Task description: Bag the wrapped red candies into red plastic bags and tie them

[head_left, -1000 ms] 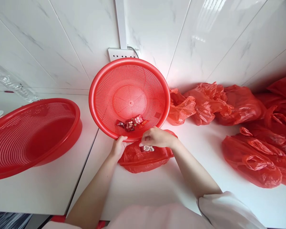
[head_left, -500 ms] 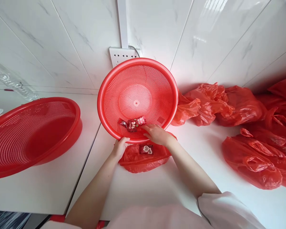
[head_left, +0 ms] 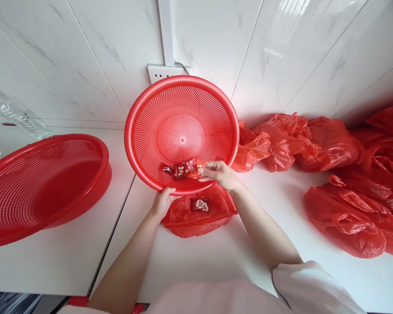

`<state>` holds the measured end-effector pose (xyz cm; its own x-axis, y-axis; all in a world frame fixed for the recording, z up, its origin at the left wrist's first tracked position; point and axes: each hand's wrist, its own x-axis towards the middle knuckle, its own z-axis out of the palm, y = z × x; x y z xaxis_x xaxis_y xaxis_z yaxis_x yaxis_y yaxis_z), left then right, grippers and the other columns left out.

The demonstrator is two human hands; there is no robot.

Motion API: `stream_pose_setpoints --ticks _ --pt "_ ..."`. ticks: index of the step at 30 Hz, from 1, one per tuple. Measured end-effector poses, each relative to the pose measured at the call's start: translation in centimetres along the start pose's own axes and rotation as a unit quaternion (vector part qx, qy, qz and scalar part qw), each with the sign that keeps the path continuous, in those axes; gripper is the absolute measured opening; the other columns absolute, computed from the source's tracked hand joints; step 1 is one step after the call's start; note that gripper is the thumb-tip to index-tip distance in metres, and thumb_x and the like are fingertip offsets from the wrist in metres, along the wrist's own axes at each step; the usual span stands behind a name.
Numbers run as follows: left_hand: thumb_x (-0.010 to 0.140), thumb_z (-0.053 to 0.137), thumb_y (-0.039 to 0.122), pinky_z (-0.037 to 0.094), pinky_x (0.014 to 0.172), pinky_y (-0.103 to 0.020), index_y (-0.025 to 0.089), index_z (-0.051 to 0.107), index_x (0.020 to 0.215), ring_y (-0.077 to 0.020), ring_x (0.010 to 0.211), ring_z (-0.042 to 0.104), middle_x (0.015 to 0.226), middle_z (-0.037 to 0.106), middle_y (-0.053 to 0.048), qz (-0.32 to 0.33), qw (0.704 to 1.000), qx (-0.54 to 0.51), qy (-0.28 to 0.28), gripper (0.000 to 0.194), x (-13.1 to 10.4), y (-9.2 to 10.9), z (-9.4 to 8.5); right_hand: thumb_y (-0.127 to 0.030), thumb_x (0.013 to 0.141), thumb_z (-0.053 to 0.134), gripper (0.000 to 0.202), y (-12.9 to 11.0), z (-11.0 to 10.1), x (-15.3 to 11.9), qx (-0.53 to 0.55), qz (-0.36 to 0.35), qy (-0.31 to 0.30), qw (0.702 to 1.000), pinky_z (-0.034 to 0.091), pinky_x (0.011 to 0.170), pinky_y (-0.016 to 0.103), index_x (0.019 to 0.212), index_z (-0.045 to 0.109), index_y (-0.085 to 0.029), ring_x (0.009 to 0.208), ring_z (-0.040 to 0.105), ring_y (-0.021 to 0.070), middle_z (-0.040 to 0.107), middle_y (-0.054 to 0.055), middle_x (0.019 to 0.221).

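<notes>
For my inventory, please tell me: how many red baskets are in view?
2. One basket is tilted, held by the left hand; the second basket is at the far left. Any nested beneath would be hidden.

A round, perforated red plastic basket [head_left: 183,104] tilts toward the camera; small, shiny dark-red wrapped packets [head_left: 179,170] and an orange-red wrapped packet [head_left: 200,166] cluster along its lower wall; below, an open, translucent red plastic bag [head_left: 196,224] holds a rectangular dark-red packet [head_left: 200,205], pale characters showing.
</notes>
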<state>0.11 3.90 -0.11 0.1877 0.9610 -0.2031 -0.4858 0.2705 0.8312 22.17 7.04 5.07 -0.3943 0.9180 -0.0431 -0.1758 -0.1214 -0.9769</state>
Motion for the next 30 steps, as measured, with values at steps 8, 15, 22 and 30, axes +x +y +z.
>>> stream_pose_setpoints --ticks 8,15,22,30 --pt "0.069 0.060 0.018 0.052 0.090 -0.044 0.014 0.068 0.105 -0.0298 0.106 0.064 0.103 0.072 -0.008 0.000 1.000 0.000 0.001 0.036 0.1 0.0 0.1 -0.046 0.063 0.081 0.044 0.0 -0.1 -0.1 0.024 0.030 0.036 0.999 0.059 0.072 0.026 0.094 0.074 -0.015 0.077 0.071 0.0160 0.074 0.006 0.088" --pt "0.070 0.060 0.019 0.052 0.091 -0.046 0.010 0.071 0.096 -0.0312 0.103 0.066 0.098 0.073 -0.010 -0.008 1.000 -0.009 -0.001 0.029 0.1 -0.1 0.0 -0.046 0.073 0.073 0.041 -0.5 0.2 -0.7 -0.074 0.020 -0.048 0.996 0.058 0.071 0.028 0.100 0.072 -0.015 0.075 0.069 0.0146 0.073 0.005 0.086" --pt "0.071 0.060 0.021 0.052 0.089 -0.045 0.008 0.071 0.097 -0.0312 0.100 0.067 0.096 0.074 -0.012 -0.038 0.999 -0.015 -0.008 0.031 0.1 -0.1 0.0 -0.044 0.090 0.055 0.031 -1.0 2.1 -1.4 -0.366 -0.058 -0.103 0.923 0.051 0.076 0.029 0.099 0.070 -0.020 0.082 0.067 0.0161 0.072 0.003 0.091" --pt "0.074 0.058 0.017 0.052 0.089 -0.043 0.014 0.069 0.102 -0.0301 0.108 0.063 0.105 0.072 -0.008 0.002 1.000 -0.004 -0.025 0.031 -0.3 -0.4 0.4 -0.041 0.093 0.049 0.052 1.7 1.2 -0.4 -0.567 -0.061 -0.060 0.819 0.037 0.107 0.046 0.137 0.048 -0.014 0.131 0.045 0.0293 0.051 0.017 0.139"
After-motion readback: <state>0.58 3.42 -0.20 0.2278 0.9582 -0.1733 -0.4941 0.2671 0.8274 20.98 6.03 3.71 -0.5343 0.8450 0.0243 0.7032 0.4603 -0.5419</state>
